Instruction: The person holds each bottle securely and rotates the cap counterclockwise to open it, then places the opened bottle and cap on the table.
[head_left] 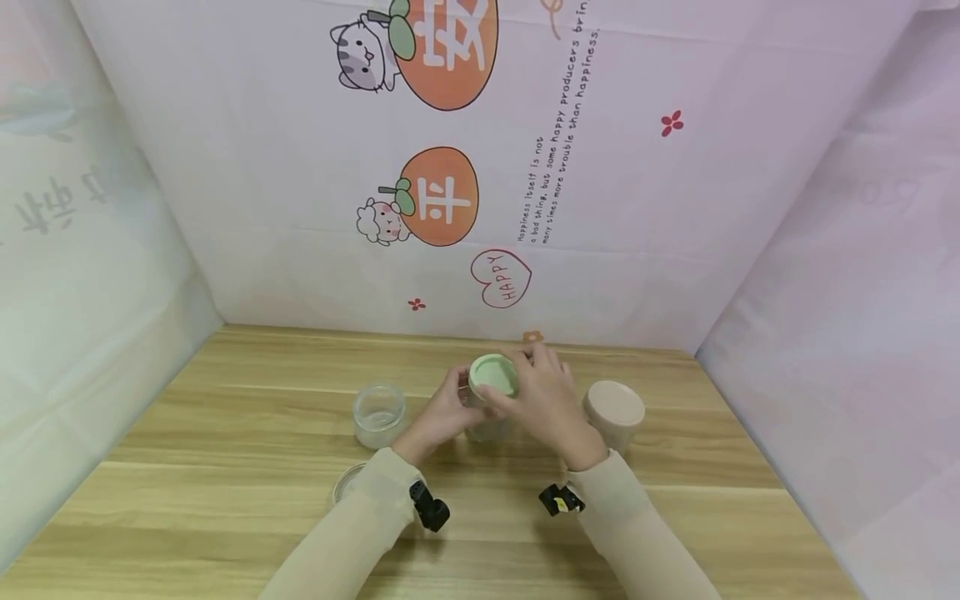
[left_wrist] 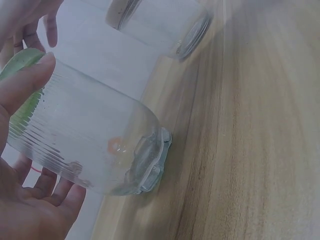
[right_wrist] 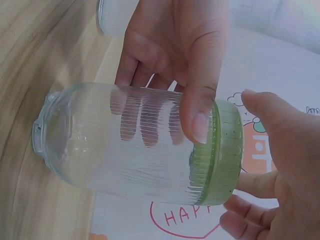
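A clear ribbed glass jar (right_wrist: 150,165) with a green lid (head_left: 495,375) on its mouth stands upright in the middle of the table. My left hand (head_left: 444,417) grips the jar near its top, fingers behind the glass and thumb beside the lid's lower rim. Around the lid my right hand (head_left: 547,402) is spread, its fingers loosely bent. In the right wrist view a small gap shows between the right thumb (right_wrist: 265,110) and the lid, while the other fingertips are close to the lid's edge; whether they touch it I cannot tell.
On the right stands a jar with a pale beige lid (head_left: 615,406). A short lidless glass jar (head_left: 378,417) is on the left. A round clear rim (head_left: 345,482) lies partly under the left sleeve. A printed white cloth (head_left: 315,275) backs the wooden table (head_left: 225,467).
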